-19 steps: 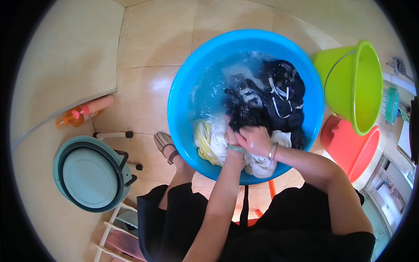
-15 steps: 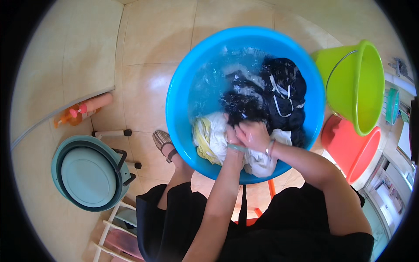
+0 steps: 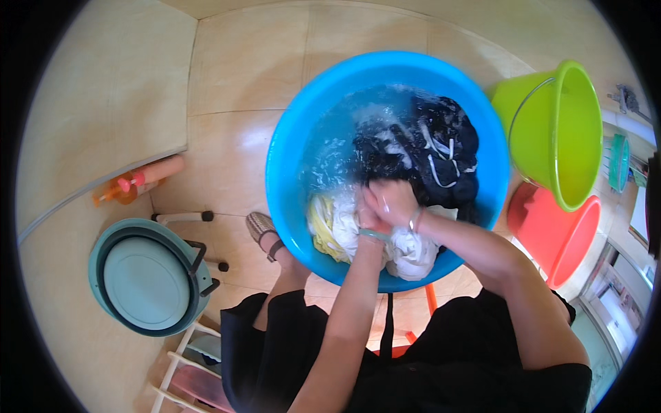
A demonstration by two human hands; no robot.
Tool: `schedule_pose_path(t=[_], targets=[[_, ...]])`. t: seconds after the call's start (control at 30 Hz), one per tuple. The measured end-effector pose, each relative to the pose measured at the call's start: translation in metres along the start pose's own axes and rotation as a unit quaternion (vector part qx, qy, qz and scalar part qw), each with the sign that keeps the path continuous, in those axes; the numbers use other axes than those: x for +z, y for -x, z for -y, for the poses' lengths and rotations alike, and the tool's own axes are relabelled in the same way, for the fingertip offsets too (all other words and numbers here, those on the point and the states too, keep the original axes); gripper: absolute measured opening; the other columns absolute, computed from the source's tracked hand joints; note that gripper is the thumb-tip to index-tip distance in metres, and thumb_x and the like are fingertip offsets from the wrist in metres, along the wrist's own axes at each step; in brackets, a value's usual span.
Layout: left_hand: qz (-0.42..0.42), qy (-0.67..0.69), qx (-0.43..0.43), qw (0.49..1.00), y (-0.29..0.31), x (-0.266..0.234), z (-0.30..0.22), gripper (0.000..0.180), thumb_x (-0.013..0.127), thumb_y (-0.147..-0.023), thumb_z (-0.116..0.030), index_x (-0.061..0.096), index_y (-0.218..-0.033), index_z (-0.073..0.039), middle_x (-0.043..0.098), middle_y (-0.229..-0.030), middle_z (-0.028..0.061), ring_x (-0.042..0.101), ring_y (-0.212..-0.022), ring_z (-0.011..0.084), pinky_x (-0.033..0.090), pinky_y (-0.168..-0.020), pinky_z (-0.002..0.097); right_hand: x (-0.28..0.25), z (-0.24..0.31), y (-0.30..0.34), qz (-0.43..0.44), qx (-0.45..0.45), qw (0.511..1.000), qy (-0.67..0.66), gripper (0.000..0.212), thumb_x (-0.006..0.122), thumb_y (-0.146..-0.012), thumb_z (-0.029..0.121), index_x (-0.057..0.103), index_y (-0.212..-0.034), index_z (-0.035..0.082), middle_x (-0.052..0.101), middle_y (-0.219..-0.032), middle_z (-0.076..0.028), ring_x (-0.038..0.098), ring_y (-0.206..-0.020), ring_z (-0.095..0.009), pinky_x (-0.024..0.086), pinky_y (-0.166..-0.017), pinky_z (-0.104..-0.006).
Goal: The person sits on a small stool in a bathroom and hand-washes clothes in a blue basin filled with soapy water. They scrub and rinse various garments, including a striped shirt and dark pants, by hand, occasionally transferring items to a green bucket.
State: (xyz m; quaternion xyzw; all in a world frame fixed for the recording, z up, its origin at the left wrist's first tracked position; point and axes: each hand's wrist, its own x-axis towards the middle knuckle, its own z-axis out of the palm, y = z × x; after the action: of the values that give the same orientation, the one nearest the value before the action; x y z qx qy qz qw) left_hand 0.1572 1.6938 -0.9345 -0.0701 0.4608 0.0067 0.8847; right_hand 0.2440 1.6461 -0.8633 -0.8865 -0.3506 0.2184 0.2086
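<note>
A large blue basin [image 3: 286, 227] holds water with wet clothes in it. Near its centre my left hand [image 3: 368, 212] and my right hand [image 3: 394, 201] press together, both closed on the near end of a soaked black garment [image 3: 385, 157] with white cords. Some fingers are hidden or smeared by motion. Under and beside my wrists lies white cloth [image 3: 413, 255], bunched against the basin's near wall. To the left of my left hand, a yellow-and-white cloth [image 3: 327, 224] lies partly in the water.
A lime-green bucket [image 3: 530, 131] and a red bucket [image 3: 551, 227] lean at the right of the basin. On the left stand a grey-green folding basin [image 3: 146, 279], orange and pink bottles [image 3: 155, 171] by the wall, and a slatted rack [image 3: 172, 375].
The hands stay together at the black garment, the right one shifting slightly against the left. Water and black cloth have been stirred. The whole view has shifted a little.
</note>
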Motion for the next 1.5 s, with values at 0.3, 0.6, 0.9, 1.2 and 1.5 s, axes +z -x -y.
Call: schedule_pose_path(t=[0.3,0.6,0.9,1.2,1.5], targets=[[-0.019,-0.044,0.030,0.998,0.010,0.029,0.006,0.063,0.039,-0.097,-0.058,0.047,-0.138,-0.010,0.053,-0.136,0.0060,0.051,-0.122,0.0254,0.038,-0.106,0.0392,0.019,-0.012,-0.024,-0.032,0.083,0.995,-0.035,0.033,0.052,-0.092,0.030,0.062,-0.071,0.007,0.066,-0.074,-0.015,0.065,-0.063,-0.034,0.053,-0.055,-0.0449],[0.078,-0.014,0.017,0.997,0.003,0.030,0.010,0.065,0.038,-0.097,-0.057,0.043,-0.140,-0.008,0.049,-0.141,0.0078,0.045,-0.129,0.0269,0.035,-0.109,0.0451,0.019,-0.034,-0.075,0.114,0.049,0.989,0.084,0.038,0.041,-0.096,0.031,0.068,-0.086,0.007,0.068,-0.082,-0.017,0.068,-0.079,-0.034,0.055,-0.067,-0.0471],[0.082,-0.033,-0.009,0.996,0.006,0.021,0.004,0.065,0.040,-0.096,-0.060,0.055,-0.129,-0.006,0.062,-0.122,0.0094,0.061,-0.106,0.0273,0.047,-0.097,0.0420,-0.030,0.012,0.060,0.019,0.003,0.997,-0.071,0.026,0.059,-0.088,0.026,0.058,-0.068,0.009,0.063,-0.066,-0.012,0.063,-0.057,-0.032,0.049,-0.050,-0.0437],[0.003,-0.026,0.014,1.000,0.003,0.029,0.006,0.061,0.044,-0.096,-0.057,0.049,-0.135,-0.011,0.054,-0.136,0.0069,0.051,-0.123,0.0253,0.038,-0.107,0.0396,0.022,-0.021,-0.030,-0.085,0.078,0.993,0.004,0.033,0.053,-0.092,0.031,0.060,-0.069,0.008,0.066,-0.069,-0.016,0.064,-0.058,-0.035,0.053,-0.052,-0.0459],[-0.016,-0.034,-0.076,0.996,0.001,0.023,0.005,0.072,0.045,-0.091,-0.064,0.048,-0.134,-0.007,0.057,-0.131,0.0125,0.057,-0.115,0.0326,0.044,-0.101,0.0467,0.015,-0.037,-0.082,0.130,0.119,0.982,0.067,0.035,0.043,-0.094,0.035,0.069,-0.094,0.012,0.069,-0.085,-0.016,0.068,-0.080,-0.036,0.055,-0.066,-0.0488]])
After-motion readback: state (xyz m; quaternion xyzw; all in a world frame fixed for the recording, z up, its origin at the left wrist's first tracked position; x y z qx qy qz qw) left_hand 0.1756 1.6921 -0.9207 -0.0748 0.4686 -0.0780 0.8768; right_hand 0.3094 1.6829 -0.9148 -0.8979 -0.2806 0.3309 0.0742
